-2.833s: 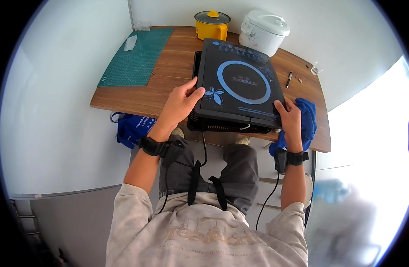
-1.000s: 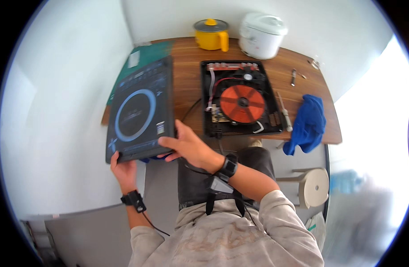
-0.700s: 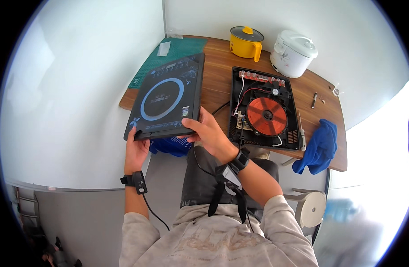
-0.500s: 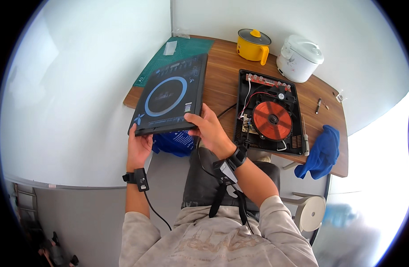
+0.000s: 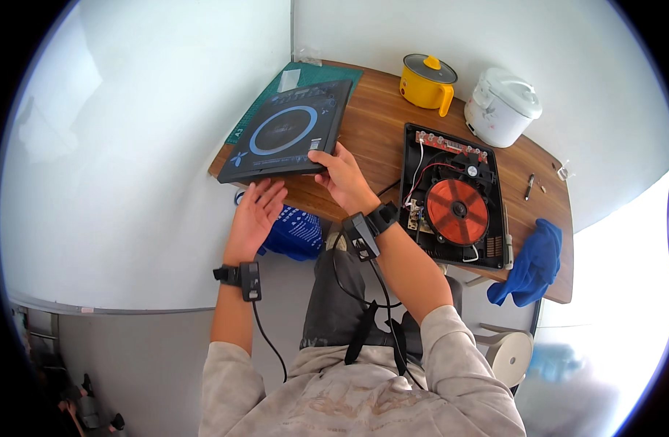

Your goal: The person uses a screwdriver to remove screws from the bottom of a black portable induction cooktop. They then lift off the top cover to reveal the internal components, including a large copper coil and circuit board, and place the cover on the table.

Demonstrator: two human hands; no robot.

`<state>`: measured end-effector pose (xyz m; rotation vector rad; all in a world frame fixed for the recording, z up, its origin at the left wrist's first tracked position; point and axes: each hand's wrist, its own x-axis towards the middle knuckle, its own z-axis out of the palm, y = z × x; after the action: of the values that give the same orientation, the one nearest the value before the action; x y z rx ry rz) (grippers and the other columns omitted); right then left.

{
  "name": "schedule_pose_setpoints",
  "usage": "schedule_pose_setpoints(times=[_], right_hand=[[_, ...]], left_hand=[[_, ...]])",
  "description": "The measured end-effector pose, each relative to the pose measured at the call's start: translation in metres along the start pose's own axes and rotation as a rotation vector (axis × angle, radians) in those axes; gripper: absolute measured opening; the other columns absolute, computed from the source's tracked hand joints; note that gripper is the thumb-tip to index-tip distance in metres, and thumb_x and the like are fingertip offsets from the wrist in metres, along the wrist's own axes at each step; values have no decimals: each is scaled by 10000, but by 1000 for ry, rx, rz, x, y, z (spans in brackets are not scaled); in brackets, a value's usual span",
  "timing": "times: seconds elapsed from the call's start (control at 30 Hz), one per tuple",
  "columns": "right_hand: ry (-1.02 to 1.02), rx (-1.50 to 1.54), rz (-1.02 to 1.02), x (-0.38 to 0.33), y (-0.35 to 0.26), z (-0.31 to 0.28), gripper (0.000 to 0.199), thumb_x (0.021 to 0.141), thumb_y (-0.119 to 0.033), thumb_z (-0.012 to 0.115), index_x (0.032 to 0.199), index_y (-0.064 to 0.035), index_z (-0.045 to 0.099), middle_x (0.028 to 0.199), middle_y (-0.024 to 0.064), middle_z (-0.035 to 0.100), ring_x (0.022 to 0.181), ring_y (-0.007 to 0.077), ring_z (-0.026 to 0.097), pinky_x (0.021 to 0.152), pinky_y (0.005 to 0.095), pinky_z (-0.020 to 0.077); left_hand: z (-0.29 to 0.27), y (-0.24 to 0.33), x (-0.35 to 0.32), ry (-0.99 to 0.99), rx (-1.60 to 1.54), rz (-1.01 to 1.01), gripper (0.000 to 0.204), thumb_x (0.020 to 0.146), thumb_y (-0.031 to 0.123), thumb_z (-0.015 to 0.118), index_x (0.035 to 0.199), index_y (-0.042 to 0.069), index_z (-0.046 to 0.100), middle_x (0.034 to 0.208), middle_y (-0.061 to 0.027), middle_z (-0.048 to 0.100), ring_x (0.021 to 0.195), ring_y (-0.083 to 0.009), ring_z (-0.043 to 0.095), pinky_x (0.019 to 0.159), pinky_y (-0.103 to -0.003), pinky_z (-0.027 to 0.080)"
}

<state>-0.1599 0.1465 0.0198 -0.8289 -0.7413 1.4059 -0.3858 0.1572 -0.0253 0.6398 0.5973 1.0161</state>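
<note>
over the left end of the table (image 5: 374,120), i have the black cooktop panel (image 5: 283,131), blue ring facing up, slanted across the green mat (image 5: 320,73); from my feed i cannot tell how much of its underside is resting there. my right grip (image 5: 347,178) is closed on the panel's near right corner, thumb flat on top and the other fingers tucked below the edge. my left grip (image 5: 253,222) is wide open and holds nothing, palm turned up, its fingertips just beside the panel's near edge; whether they touch it i cannot tell.

to the right, the open black housing (image 5: 499,218) lies on the table, showing a round orange coil (image 5: 447,218) and a red circuit strip (image 5: 451,144). behind it i see a yellow pot (image 5: 420,91) and a white rice cooker (image 5: 502,109). a pen (image 5: 529,187) lies farther right, and a blue cloth (image 5: 534,266) drapes over the near edge.
</note>
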Motion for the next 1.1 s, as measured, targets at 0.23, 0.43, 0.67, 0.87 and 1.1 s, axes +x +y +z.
schedule_pose_setpoints(times=[0.23,0.43,0.67,0.87,1.1], right_hand=[[36,-6,-49,-4,-18,3,302,890,-102,673,1157,-69,537,1004,4,610,844,93,588,594,228,494],[124,-454,-316,-57,-31,47,389,866,-143,672,1142,50,478,852,176,683,694,258,705,593,340,559],[-91,-700,-282,-98,-57,82,551,916,-283,666,1278,66,440,956,229,708,843,291,723,727,361,557],[-349,-649,-305,-125,-66,79,672,908,-270,654,1419,31,339,1188,322,636,956,393,712,819,394,559],[-145,-815,-294,-143,-78,7,381,888,-163,675,1222,-25,553,1062,180,696,875,245,722,745,338,561]], left_hand=[[17,-14,22,400,1047,472,381,879,203,720,1140,14,515,1123,-152,585,1005,-279,592,897,-414,507],[77,-3,-8,361,1674,1065,806,738,101,793,1466,149,451,1391,-164,520,1221,-358,527,981,-428,481],[60,-4,-23,264,1352,1169,364,850,54,716,1212,43,689,1045,-104,748,840,-194,720,697,-291,554],[67,10,-63,366,788,918,257,942,120,684,1103,-78,658,984,-80,700,853,-152,632,756,-304,512],[71,14,-70,289,290,635,430,936,128,686,1280,-86,544,1217,-147,633,1058,-244,647,925,-365,521]])
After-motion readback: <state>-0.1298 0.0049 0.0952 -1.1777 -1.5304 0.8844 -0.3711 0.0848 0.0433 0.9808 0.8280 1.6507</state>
